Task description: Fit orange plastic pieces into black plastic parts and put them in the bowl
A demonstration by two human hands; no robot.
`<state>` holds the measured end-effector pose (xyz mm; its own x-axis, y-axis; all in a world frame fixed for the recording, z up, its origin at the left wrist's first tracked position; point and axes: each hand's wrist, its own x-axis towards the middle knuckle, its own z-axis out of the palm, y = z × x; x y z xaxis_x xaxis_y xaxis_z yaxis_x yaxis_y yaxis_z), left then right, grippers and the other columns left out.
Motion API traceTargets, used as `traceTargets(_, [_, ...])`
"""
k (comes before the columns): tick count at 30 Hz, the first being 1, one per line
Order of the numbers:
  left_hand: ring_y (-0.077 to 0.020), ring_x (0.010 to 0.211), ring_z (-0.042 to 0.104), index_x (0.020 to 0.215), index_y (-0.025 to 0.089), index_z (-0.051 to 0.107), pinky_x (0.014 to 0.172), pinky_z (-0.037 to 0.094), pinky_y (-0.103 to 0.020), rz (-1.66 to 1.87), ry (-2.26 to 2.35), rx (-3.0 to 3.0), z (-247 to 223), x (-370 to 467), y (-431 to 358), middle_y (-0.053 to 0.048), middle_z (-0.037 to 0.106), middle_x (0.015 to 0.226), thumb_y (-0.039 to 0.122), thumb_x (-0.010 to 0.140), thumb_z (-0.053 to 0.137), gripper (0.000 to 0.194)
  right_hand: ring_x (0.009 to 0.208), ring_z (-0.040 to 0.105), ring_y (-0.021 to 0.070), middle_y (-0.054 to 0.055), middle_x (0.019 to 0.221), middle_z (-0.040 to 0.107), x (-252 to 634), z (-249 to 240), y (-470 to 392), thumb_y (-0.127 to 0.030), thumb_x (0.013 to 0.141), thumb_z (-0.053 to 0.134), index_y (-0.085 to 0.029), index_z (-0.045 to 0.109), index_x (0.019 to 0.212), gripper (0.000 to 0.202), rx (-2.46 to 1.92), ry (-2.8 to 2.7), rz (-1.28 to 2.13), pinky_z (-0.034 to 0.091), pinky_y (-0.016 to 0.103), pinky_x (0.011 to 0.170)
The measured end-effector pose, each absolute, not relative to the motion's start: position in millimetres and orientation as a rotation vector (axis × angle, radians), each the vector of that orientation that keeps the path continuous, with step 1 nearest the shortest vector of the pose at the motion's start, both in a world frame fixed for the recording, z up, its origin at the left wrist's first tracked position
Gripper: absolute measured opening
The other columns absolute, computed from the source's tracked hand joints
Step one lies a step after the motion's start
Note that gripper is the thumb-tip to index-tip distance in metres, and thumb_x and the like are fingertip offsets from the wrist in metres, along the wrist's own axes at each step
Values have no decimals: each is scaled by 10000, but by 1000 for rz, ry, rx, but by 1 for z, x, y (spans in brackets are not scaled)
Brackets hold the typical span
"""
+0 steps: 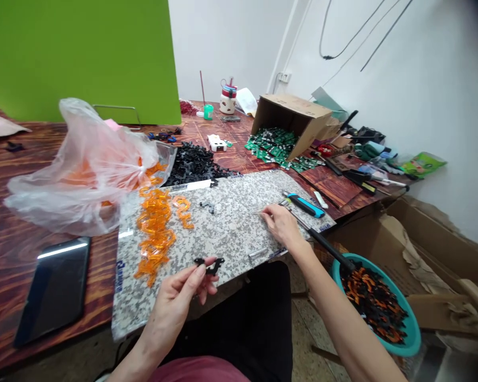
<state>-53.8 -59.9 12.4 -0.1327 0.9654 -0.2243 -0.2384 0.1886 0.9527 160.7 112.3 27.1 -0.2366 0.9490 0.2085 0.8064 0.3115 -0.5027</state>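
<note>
Seen from above, a person sits at a dark wood-grained table (8, 175), both bare hands over a speckled grey slab (231, 223) at the near edge. The left hand (187, 284), at the near side of the slab, pinches a small black bracket-shaped part (219, 265) between thumb and fingers, held just above the slab's near edge. The right hand (282, 225) is at the slab's right side, its thumb and fingertips drawn close together; whether they grip something tiny, I cannot tell.

Just beyond the right hand lies a blue-and-black utility knife (306, 205). A long dark-handled rod (326, 244) slants from beside that hand to a teal basin (414, 342) at near right, filled with mixed black and orange parts (378, 307).

On the slab's left, translucent orange pieces (155, 228) lie in a long pile, with a small dark piece (209, 207) farther right. Past the slab's far edge is a heap of black parts (195, 163); left of it sits a clear plastic bag (103, 164). At far right, green circuit boards (271, 143) spill from a tipped cardboard box (298, 106).
</note>
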Motion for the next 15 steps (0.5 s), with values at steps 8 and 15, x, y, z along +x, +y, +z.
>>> traceTargets(8, [-144,656,612,1037,172,736,681,490,-225,1289,1284,896,14,-54,-62,-18,722,715,381,863,574,316,560,521,92,-11,675,598,104,51,-19,-237,898,502,-175,600,802,151,-1057,-2081,889,400,186,539])
traceTargets(15, [-173,788,637,1088,177,714,834,478,-261,1266,1305,974,15,-55,-66,-31,741,866,353,883,532,326,532,496,82,-7,647,570,86,40,-34,-171,874,516,-153,595,777,126,-1013,-2052,896,392,175,515])
